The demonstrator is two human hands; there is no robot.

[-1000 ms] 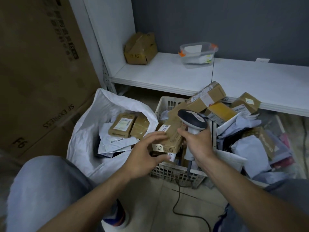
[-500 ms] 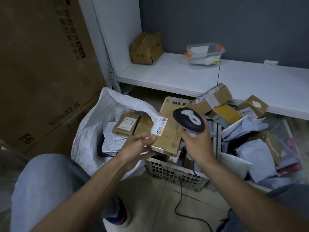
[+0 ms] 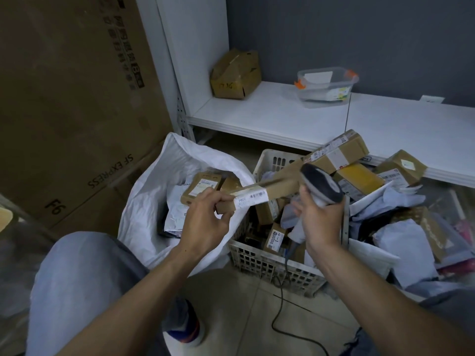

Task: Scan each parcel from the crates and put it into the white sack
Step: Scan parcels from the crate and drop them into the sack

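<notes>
Lifted edge-on, flat brown cardboard parcel (image 3: 279,183) labelled "P802": left hand (image 3: 205,224) pinches it; right hand (image 3: 317,222), three o'clock, grips grey-black scanner (image 3: 321,185).

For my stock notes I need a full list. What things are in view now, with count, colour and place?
parcel: one, brown, held above crate
other parcels: many, brown or white, crate and sack
scanner: one, black-grey, beside parcel
sack: one, white, left of crate
crate: one, white, floor
shelf: one, white, behind crate
box: one, brown, on shelf
tub: one, clear, on shelf
cartons: two, brown, far left
cable: one, black, floor
left hand: one, grips parcel
right hand: one, grips scanner
</notes>
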